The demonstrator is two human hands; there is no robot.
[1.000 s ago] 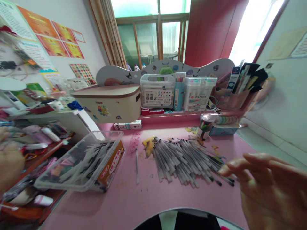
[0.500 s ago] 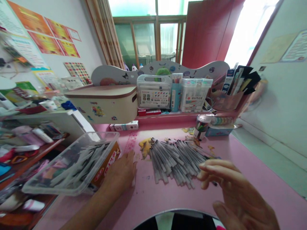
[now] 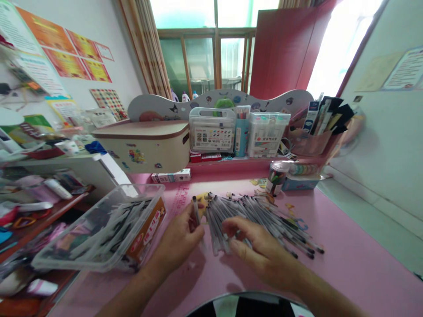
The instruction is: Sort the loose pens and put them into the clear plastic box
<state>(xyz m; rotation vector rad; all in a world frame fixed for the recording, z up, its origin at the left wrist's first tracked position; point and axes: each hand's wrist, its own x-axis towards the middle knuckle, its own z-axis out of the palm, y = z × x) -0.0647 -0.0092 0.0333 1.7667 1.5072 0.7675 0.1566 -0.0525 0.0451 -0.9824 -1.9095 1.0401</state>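
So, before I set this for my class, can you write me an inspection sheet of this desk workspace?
Surface: pink desk, printed with pictures and lettering.
Things in work: loose pile of pens; more in the clear bin at left.
Clutter: lidded jar, blue box and white box towards the back.
Hands: left hand holds one pen; right hand at the pile, grip unclear.
Cables: nothing seen on the desk.
Surroundings: window behind, crowded shelves at left.

I see a pink desk (image 3: 211, 281), a red cupboard door (image 3: 280, 53) at the top right, orange and yellow papers (image 3: 62, 48) at the upper left, and a red, white and green checked sheet (image 3: 107, 103) below them.
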